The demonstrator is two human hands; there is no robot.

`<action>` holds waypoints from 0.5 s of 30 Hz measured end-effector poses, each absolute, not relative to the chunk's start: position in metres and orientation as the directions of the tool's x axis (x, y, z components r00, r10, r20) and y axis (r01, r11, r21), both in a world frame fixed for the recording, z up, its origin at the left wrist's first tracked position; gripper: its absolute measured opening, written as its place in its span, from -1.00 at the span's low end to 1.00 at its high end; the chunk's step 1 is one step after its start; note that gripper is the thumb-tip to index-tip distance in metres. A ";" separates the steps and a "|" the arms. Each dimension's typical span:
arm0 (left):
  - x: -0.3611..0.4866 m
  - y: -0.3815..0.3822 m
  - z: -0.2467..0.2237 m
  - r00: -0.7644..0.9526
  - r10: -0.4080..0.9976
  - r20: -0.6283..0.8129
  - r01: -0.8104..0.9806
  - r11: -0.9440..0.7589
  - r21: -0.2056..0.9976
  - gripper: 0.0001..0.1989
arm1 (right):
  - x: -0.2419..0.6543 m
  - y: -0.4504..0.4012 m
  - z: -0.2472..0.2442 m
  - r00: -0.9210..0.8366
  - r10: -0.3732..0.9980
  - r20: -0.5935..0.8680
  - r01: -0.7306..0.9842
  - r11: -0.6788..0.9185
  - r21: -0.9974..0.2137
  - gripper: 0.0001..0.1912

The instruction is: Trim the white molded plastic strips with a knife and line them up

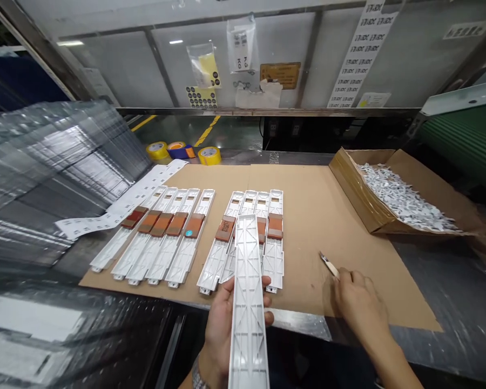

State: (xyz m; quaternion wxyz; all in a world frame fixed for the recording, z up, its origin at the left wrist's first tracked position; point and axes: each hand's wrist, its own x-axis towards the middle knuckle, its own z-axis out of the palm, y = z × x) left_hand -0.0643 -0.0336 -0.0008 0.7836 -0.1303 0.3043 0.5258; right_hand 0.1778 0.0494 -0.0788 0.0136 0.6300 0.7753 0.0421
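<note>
My left hand [218,329] is wrapped around a long white plastic part [248,302], its ribbed side facing up toward me. My right hand [361,305] grips a small knife [329,265] with a pale handle, the tip pointing up and left over the cardboard sheet [303,216]. Behind the held part lies a group of similar white strips [274,259], each with a brown block [275,226] across it. Farther left is another row of white strips [182,259] with brown blocks [194,226], one bearing a round teal sticker.
At the right stands an open cardboard box [360,202] filled with small white pieces [405,200]. Rolls of tape [209,155] sit at the back edge. A printed label strip [117,208] and stacked clear trays [65,162] are on the left.
</note>
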 end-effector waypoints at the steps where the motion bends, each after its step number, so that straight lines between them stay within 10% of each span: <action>1: -0.067 -0.034 -0.004 0.313 0.736 -0.600 -0.873 0.472 0.123 -0.44 | 0.172 0.049 -0.072 -0.279 0.958 0.066 0.960 0.275 0.059 -0.70; 5: -0.078 -0.039 -0.010 0.455 0.683 -0.572 -0.615 0.705 0.353 -0.51 | 0.138 0.044 -0.035 -0.722 0.628 0.291 0.656 0.755 -0.002 -0.42; 8: -0.091 -0.041 -0.008 0.505 0.719 -0.477 -0.494 0.694 0.524 -0.56 | 0.112 0.042 -0.011 -0.876 0.440 0.198 0.409 0.895 -0.176 -0.35; 11: -0.109 -0.040 -0.010 0.409 0.808 -0.424 -0.553 0.589 0.589 -0.28 | 0.098 0.040 -0.005 -0.878 0.479 -0.009 0.379 0.683 -0.624 -0.42; 15: -0.123 -0.038 -0.024 -0.222 0.908 -0.356 -0.738 0.083 0.670 -0.24 | 0.079 0.029 -0.023 -0.890 0.439 -0.124 0.155 0.036 -0.987 -0.38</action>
